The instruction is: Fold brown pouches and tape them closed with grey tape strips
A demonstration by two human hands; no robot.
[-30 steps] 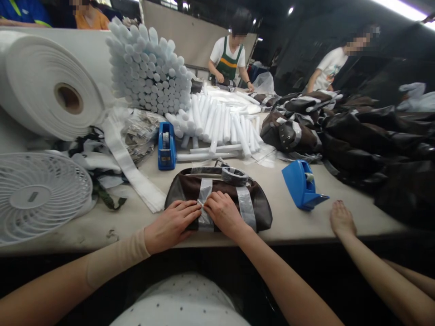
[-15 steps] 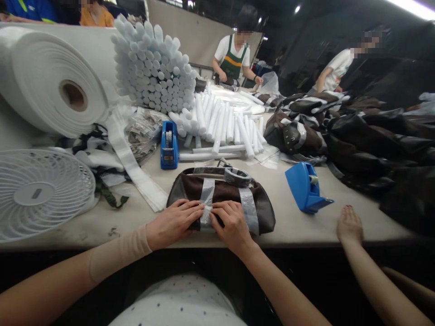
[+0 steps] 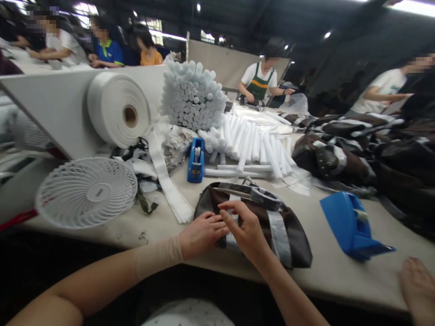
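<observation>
A dark brown handbag [image 3: 295, 235] lies in front of me, with plastic wrap round its handle [image 3: 267, 198]. Two shiny pale strips cross its body, and the right-hand strip [image 3: 279, 233] shows clearly. My left hand [image 3: 204, 233] rests on the bag's left part, fingers stretched flat near the other strip. Over that same strip is my right hand [image 3: 249, 231], slightly raised, its thumb and forefinger apart and nothing seen between them. Both hands partly cover the left strip.
Blue tape dispensers [image 3: 196, 160] [image 3: 351, 226] stand behind and right of the bag. Several white foam rods [image 3: 251, 142] lie behind it. At left are a white fan [image 3: 91, 192] and a large white roll [image 3: 115, 108]. Brown bags [image 3: 340, 158] pile up at right. Another person's hand [image 3: 416, 280] rests at the table edge.
My right hand has lifted a little off the strip, its fingers more apart. My left hand stays on the bag. The view has turned left, shifting everything rightward.
</observation>
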